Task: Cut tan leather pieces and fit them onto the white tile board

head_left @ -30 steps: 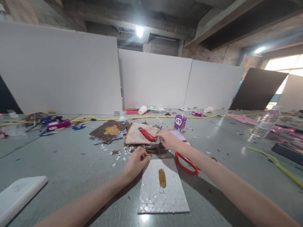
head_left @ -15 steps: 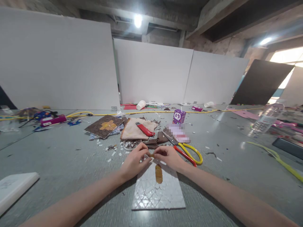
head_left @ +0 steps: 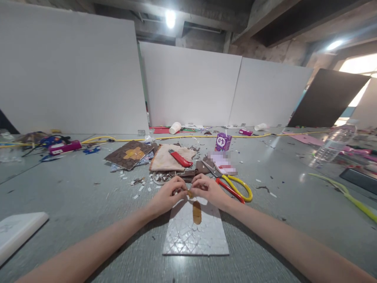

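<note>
My left hand (head_left: 171, 193) and my right hand (head_left: 209, 192) meet above the far edge of a white square board (head_left: 196, 241). Between their fingertips they pinch a small golden-brown piece (head_left: 190, 193), mostly covered by the fingers. On the board, just nearer to me, lies a golden-brown strip (head_left: 197, 213) with rounded ends. The board's surface carries a raised pattern of crossing lines. Right beside my right hand rest scissors (head_left: 232, 188) with one yellow and one red handle.
Beyond my hands lie a beige cloth (head_left: 161, 158) with a red utility knife (head_left: 182, 158), and a brown patterned board (head_left: 129, 154) bearing a golden cross-like shape. A purple drink carton (head_left: 223, 142) stands behind the scissors. A clear bottle (head_left: 335, 141) is at right, a white box (head_left: 22, 232) at left.
The view has shifted slightly. My fingers have turned the small golden-brown piece a little, so more of it shows. Both hands still pinch it above the board.
</note>
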`<state>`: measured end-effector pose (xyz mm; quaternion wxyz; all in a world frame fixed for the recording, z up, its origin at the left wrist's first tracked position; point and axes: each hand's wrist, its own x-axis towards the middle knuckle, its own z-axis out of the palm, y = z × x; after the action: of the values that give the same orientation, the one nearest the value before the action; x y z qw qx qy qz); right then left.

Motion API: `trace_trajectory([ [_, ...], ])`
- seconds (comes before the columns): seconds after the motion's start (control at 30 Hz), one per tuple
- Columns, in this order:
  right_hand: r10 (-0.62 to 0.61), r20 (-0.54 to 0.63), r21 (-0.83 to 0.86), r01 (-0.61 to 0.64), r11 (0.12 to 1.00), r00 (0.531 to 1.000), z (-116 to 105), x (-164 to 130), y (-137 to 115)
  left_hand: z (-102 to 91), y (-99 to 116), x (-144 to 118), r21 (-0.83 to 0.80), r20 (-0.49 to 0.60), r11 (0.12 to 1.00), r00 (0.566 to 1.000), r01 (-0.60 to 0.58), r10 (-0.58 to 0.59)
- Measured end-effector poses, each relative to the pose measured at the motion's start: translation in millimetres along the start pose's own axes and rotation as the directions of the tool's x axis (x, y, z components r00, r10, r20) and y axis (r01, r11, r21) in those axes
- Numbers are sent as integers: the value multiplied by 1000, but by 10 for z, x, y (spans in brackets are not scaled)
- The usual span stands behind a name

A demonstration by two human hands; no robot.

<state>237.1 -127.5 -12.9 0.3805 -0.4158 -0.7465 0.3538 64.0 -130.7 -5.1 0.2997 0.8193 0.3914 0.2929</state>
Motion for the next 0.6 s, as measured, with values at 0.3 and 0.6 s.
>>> trace_trajectory([
  [0.3,48,1,51,-48,998,999,8,14,37,36,-53,-1,106,-51,994,998,-34,40],
  [0.6,66,84,2,-66,998,994,-40,11,1,126,-93,-37,357,-66,932,994,-55,84],
])
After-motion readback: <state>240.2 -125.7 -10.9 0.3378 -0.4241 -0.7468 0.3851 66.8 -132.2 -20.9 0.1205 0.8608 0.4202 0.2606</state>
